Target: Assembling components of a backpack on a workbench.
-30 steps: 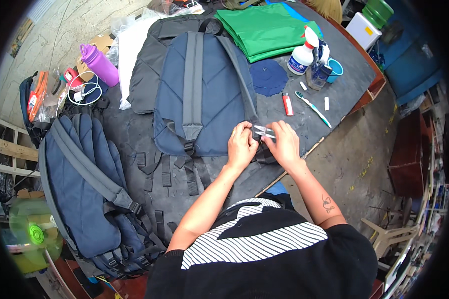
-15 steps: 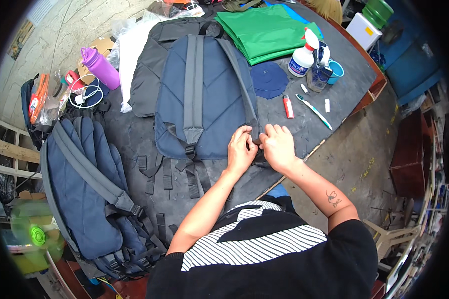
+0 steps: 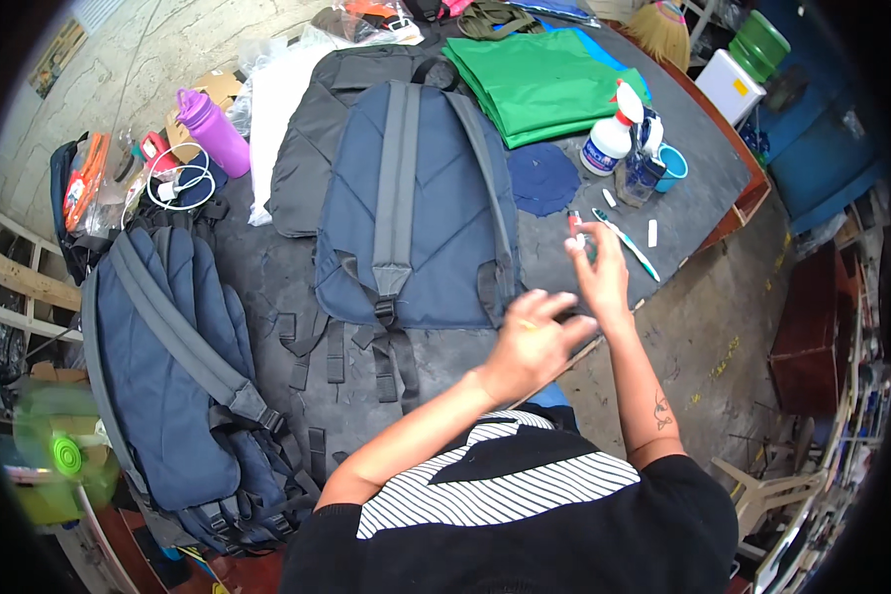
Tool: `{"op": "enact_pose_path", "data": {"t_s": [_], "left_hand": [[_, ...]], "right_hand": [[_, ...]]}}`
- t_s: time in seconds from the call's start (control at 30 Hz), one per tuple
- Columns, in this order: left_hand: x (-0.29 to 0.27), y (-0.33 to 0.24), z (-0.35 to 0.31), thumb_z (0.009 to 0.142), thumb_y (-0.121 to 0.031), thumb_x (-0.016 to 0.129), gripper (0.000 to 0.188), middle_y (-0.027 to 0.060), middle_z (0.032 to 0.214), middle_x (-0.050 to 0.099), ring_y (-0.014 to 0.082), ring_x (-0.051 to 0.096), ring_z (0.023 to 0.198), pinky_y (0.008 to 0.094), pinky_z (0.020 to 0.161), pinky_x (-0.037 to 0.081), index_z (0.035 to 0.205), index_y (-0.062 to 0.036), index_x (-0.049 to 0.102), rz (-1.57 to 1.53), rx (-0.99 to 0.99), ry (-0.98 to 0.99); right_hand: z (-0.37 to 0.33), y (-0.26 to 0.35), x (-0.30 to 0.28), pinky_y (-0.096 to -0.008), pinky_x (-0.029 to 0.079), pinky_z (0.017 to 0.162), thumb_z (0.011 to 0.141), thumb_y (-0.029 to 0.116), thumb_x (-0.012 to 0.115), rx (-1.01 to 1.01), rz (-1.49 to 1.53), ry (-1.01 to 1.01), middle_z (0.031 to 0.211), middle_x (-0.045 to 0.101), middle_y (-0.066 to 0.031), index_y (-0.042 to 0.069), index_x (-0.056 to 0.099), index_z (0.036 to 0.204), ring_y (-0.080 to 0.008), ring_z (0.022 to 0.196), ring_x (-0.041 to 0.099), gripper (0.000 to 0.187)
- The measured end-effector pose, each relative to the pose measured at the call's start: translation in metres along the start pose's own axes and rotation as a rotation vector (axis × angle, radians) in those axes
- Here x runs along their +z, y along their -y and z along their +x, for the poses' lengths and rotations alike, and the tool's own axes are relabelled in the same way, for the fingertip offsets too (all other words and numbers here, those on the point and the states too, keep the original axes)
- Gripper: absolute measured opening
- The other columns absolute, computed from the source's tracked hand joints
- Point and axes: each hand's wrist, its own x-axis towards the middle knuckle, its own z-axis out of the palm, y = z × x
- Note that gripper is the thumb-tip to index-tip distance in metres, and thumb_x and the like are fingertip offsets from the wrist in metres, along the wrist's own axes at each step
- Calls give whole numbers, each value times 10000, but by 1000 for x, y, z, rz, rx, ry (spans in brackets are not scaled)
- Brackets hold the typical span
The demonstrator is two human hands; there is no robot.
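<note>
My right hand (image 3: 604, 269) is at a red lighter (image 3: 573, 222), its thumb and fingertips closed around the lower part, which they hide. My left hand (image 3: 535, 342) is blurred, with fingers spread and nothing visible in it, just off the lower right corner of a navy backpack (image 3: 351, 213). That backpack lies flat with its grey padded shoulder straps (image 3: 396, 178) facing up. Black webbing ends and a buckle (image 3: 384, 310) hang from its lower edge. Close to the lighter lie a toothbrush (image 3: 628, 244) and two small white pieces (image 3: 652, 233).
A second navy backpack (image 3: 173, 366) leans at the left. Beyond are a dark grey bag (image 3: 302, 153), purple bottle (image 3: 213, 134), folded green fabric (image 3: 535, 89), spray bottle (image 3: 606, 144) and blue cup (image 3: 671, 168). The table's edge (image 3: 688, 259) runs along the right.
Both hands have let go of the strap end at the backpack's lower right corner. My right hand has moved up to the lighter; my left has drawn back toward me and opened.
</note>
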Motion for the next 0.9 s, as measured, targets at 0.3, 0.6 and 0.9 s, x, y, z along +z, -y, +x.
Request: {"op": "enact_pose_path", "data": {"t_s": [0.3,0.6,0.9], "left_hand": [[-96,44,25,668,-195,733,652,222,1251,432,426,408,1181,526,972,327,1262,-91,486,768,-798,163],[-131,97,-39,794,25,613,422,110,1048,638,180,628,867,272,813,488,1206,37,519,-657,-997,-135],[-103,103,-55,755,54,621,322,62,1008,596,152,575,969,270,848,459,1053,-32,538,-813,-958,-492]], "right_hand": [[-2,19,70,-440,475,775,681,232,736,-75,-57,373,1032,536,-157,92,487,1141,-355,967,573,542],[45,42,101,-301,475,633,802,209,687,-32,492,319,828,608,-42,62,609,979,-147,738,599,243],[9,77,123,-184,297,410,856,245,680,500,1417,838,682,470,43,101,505,845,-32,499,405,227]]}}
